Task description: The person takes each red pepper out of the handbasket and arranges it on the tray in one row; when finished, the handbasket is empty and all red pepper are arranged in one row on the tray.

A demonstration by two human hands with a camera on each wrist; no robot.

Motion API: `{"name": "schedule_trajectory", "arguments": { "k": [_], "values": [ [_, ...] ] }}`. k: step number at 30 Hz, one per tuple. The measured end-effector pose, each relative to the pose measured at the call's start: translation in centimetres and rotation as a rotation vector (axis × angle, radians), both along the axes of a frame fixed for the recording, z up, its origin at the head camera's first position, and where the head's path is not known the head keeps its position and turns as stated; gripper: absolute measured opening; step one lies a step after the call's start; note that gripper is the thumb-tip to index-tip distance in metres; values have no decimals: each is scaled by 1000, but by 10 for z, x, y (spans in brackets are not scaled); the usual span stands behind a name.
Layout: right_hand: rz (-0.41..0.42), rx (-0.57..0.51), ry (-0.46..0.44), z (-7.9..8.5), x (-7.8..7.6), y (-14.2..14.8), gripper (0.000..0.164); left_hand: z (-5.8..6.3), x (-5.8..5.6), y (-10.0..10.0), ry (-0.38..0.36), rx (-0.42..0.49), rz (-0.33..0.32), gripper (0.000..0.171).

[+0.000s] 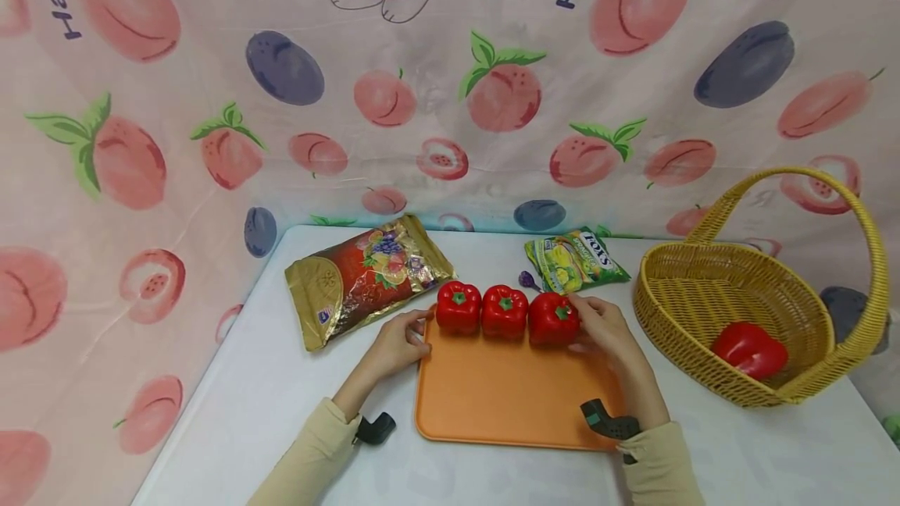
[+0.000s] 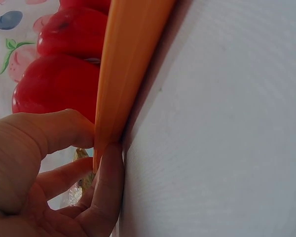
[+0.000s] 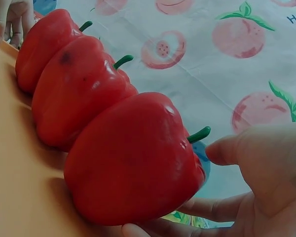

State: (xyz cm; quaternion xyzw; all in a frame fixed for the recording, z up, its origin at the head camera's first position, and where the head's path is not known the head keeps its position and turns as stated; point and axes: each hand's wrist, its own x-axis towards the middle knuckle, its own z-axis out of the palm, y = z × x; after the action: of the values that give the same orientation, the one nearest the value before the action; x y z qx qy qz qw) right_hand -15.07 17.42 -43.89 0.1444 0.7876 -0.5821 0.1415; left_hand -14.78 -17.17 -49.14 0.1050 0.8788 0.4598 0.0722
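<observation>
Three red bell peppers with green stems line the far edge of an orange tray (image 1: 520, 397): a left pepper (image 1: 458, 308), a middle pepper (image 1: 504, 312) and a right pepper (image 1: 554, 320). My left hand (image 1: 396, 343) pinches the tray's far left corner. In the left wrist view the thumb lies on the rim and the fingers (image 2: 106, 192) are against its outer side. My right hand (image 1: 603, 326) is beside the right pepper. In the right wrist view its fingers lie along the pepper's side, partly hidden behind it, while the thumb is spread near the stem.
A yellow wicker basket (image 1: 675, 326) with a tall handle stands at the right, with a red pepper (image 1: 751, 350) lying in it. Behind the tray are a green candy bag (image 1: 576, 260) and a small purple item (image 1: 527, 279). A gold-and-red packet (image 1: 369, 276) lies at the back left.
</observation>
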Motion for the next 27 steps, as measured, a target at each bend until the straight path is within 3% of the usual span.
{"name": "schedule_trajectory", "arguments": {
  "k": [12, 27],
  "values": [
    [11, -6, 18, 2, -4, 14, 70, 0, 0, 0, -6, 2, -3, 53],
    [24, 46, 117, 27, -2, 42, 65, -1, 0, -1, 25, -19, -12, 56]
  ]
}}
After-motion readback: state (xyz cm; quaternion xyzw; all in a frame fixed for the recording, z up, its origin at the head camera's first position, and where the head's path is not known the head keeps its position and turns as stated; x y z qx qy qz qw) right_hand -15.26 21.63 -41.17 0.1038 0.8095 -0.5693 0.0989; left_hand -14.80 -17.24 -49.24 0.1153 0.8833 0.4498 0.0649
